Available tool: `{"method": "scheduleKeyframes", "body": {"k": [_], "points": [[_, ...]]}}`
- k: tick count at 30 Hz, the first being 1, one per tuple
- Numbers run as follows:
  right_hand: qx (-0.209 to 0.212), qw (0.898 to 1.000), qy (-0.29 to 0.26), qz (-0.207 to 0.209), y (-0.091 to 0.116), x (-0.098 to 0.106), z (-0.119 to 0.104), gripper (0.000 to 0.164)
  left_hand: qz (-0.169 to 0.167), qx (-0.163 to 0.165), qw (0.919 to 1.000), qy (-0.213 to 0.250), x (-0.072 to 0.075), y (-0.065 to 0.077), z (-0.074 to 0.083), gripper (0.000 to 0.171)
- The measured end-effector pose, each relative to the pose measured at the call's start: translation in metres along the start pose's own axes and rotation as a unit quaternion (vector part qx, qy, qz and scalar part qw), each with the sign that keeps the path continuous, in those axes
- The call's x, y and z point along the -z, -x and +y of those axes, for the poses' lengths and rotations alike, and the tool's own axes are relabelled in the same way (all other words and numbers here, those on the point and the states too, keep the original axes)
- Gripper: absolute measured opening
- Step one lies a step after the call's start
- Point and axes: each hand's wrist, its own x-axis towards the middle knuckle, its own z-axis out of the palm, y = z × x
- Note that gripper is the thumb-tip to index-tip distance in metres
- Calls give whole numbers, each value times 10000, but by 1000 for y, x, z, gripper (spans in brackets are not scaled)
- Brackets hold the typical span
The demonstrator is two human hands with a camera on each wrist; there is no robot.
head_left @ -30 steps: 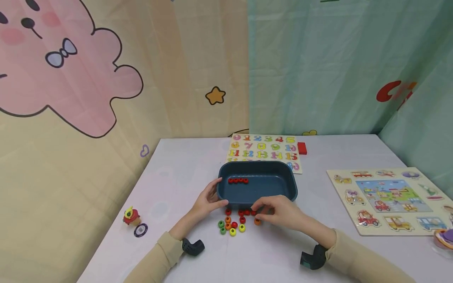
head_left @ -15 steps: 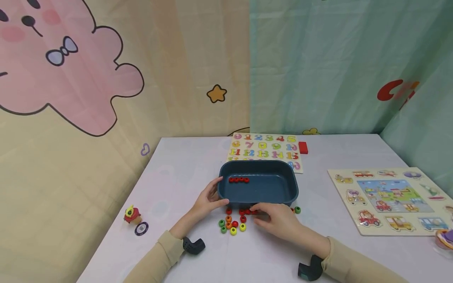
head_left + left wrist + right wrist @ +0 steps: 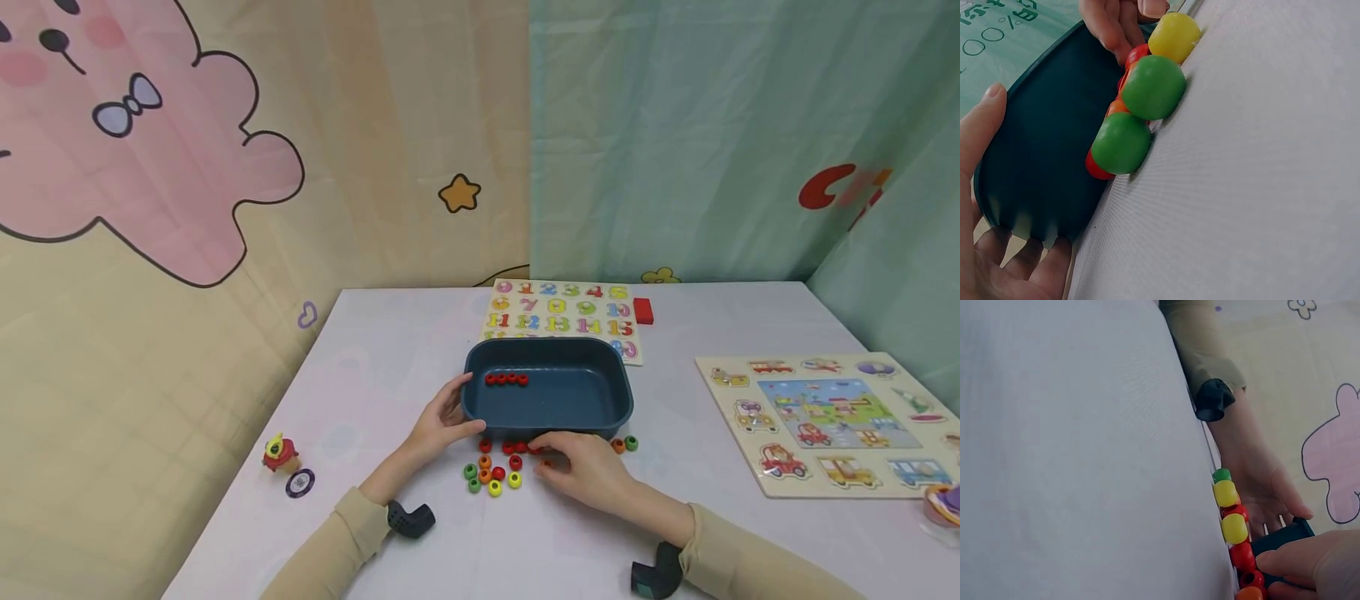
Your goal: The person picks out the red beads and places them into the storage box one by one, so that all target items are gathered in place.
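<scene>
Red beads (image 3: 498, 473) lie between the hands (image 3: 592, 471) (four inside the tray (image 3: 573, 400)).

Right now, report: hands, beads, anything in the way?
Left hand gripping blue tray. Right hand at loose red beads, pinch unclear. Four red beads lined up inside. Yellow beads, green beads close by, possibly in the way.

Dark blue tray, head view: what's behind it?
A number board, rows 0 to 15 showing, with a red block beside it on the right. The tray hides most of the board's bottom row.
</scene>
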Motion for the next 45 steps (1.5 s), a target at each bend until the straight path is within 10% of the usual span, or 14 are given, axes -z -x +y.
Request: {"method": "scheduleKeyframes", "body": {"k": [24,34,45], "points": [[909,9940,-585,-182,-3,-13,11,20,-14,-37,10000,18,0,-1,1,75],[1523,9814,-1169,-97,-31,38,-13,25,4,-4,10000,-26,-1,1,4,74],[331,9859,-1639,-38,-100,62,19,29,63,106,9999,30,-2,1,3,72]]}}
